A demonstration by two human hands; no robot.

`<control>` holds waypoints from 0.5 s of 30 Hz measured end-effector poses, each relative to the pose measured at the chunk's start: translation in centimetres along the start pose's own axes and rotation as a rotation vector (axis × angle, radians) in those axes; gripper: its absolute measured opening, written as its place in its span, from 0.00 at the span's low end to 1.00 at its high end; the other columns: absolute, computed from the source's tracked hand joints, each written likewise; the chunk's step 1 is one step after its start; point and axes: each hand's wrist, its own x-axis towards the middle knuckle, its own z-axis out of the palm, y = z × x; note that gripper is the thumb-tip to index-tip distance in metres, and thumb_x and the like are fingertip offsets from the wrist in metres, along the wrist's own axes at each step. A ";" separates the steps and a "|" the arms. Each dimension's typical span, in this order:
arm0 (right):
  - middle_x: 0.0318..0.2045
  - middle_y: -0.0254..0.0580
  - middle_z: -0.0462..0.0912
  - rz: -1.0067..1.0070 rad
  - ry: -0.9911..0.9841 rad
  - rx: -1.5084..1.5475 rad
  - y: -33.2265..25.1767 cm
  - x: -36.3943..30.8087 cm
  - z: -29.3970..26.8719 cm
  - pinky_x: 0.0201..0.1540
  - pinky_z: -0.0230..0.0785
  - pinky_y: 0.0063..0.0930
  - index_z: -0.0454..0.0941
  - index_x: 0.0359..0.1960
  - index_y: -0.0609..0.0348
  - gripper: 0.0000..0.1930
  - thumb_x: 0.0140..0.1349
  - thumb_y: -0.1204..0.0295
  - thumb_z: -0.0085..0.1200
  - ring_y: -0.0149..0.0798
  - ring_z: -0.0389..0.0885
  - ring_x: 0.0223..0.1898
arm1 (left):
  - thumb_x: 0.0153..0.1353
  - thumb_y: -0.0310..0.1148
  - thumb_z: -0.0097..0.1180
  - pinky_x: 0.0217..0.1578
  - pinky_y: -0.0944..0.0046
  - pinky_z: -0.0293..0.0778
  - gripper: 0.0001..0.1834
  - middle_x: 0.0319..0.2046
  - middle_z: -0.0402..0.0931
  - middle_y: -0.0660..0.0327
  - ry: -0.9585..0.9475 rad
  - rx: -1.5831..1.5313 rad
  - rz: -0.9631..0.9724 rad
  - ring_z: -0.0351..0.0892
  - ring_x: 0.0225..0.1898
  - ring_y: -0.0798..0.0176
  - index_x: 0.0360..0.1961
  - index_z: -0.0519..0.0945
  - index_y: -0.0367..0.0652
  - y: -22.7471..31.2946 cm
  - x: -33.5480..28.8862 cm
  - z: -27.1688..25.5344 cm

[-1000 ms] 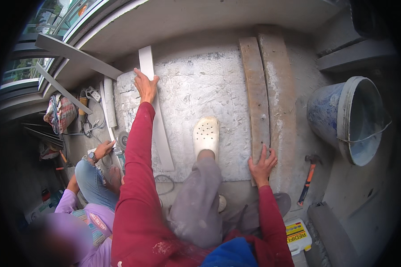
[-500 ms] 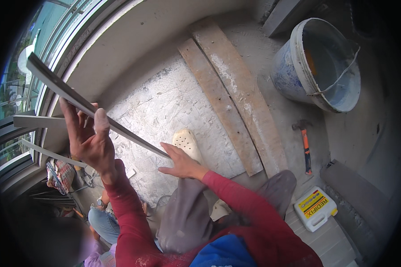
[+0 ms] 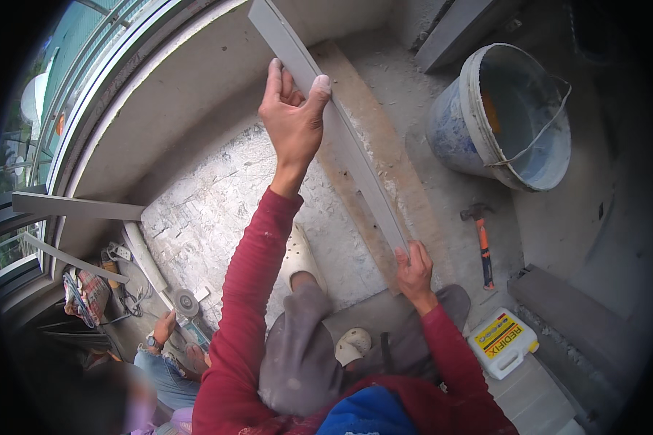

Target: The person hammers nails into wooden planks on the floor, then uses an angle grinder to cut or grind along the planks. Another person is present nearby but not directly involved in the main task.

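Note:
A long, flat grey strip (image 3: pixel 357 168) slants from the far left down toward my right knee, above the wooden planks. My left hand (image 3: pixel 294 119) grips its far part, the thumb on one edge and the fingers on the other. At the near end, my right hand (image 3: pixel 415 275) holds the tip between thumb and fingers. Both hands are closed on the strip.
To the right are a bucket (image 3: pixel 450 127), a claw hammer (image 3: pixel 484 246) and a white jug (image 3: pixel 502 351). Two wooden planks (image 3: pixel 406 174) lie on the floor. Two more strips (image 3: pixel 80 206) lean by the window. At left, a co-worker's hand (image 3: pixel 165 328) is at an angle grinder (image 3: pixel 187 303).
The strip has swung right, from beside the window to above the planks, and its flat face now shows. Both my hands moved right with it; the right one has closed on its near end.

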 end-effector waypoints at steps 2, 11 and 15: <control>0.30 0.54 0.77 0.067 0.001 -0.079 2.5 -0.4 -0.2 0.35 0.70 0.51 0.74 0.36 0.65 0.12 0.72 0.67 0.57 0.61 0.78 0.32 | 0.62 0.33 0.71 0.65 0.58 0.71 0.52 0.68 0.64 0.27 0.048 -0.049 -0.229 0.76 0.64 0.49 0.74 0.50 0.16 -5.2 -0.4 2.1; 0.30 0.59 0.79 0.183 -0.057 -0.157 7.3 1.4 0.8 0.35 0.69 0.55 0.73 0.33 0.64 0.15 0.72 0.64 0.57 0.67 0.78 0.33 | 0.66 0.49 0.63 0.71 0.41 0.55 0.47 0.72 0.60 0.39 0.119 0.829 -0.346 0.58 0.72 0.34 0.76 0.56 0.34 -17.4 -2.9 -1.2; 0.31 0.60 0.80 0.193 -0.070 -0.108 7.3 2.3 2.3 0.36 0.69 0.56 0.74 0.33 0.65 0.15 0.72 0.64 0.57 0.67 0.79 0.34 | 0.66 0.46 0.62 0.70 0.39 0.55 0.43 0.71 0.58 0.38 0.123 0.954 -0.387 0.57 0.70 0.33 0.74 0.60 0.34 -20.0 -5.1 -4.6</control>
